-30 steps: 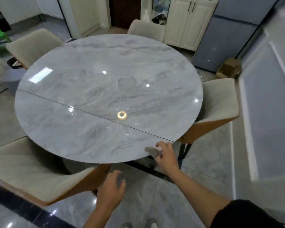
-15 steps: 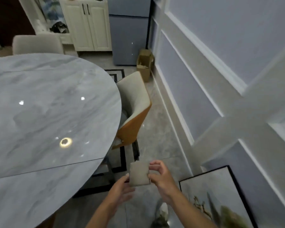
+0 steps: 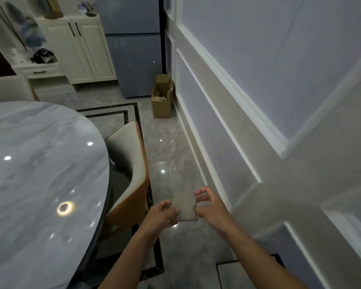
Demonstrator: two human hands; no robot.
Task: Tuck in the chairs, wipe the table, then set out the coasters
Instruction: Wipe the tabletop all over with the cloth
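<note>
A folded grey cloth point(image 3: 184, 206) is held over the floor between both hands, to the right of the table. My left hand point(image 3: 162, 215) grips its lower left edge. My right hand point(image 3: 209, 205) pinches its right edge with thumb and fingers. The round grey marble table point(image 3: 40, 184) fills the left of the view, its top bare and glossy. A cream chair with an orange back point(image 3: 133, 174) is tucked under the table's right edge. Another cream chair point(image 3: 7, 89) stands behind the table at the far left. No coasters are in view.
A panelled wall point(image 3: 258, 101) runs along the right, close to my hands. A cardboard box point(image 3: 162, 97) stands on the floor by the wall, next to a blue-grey fridge point(image 3: 133, 49). White cabinets point(image 3: 79, 46) stand at the back left. A framed picture's corner point(image 3: 248, 274) lies low right.
My view has swung right, from the whole table to the wall side. The cloth left the table edge and both hands now hold it over the floor.
</note>
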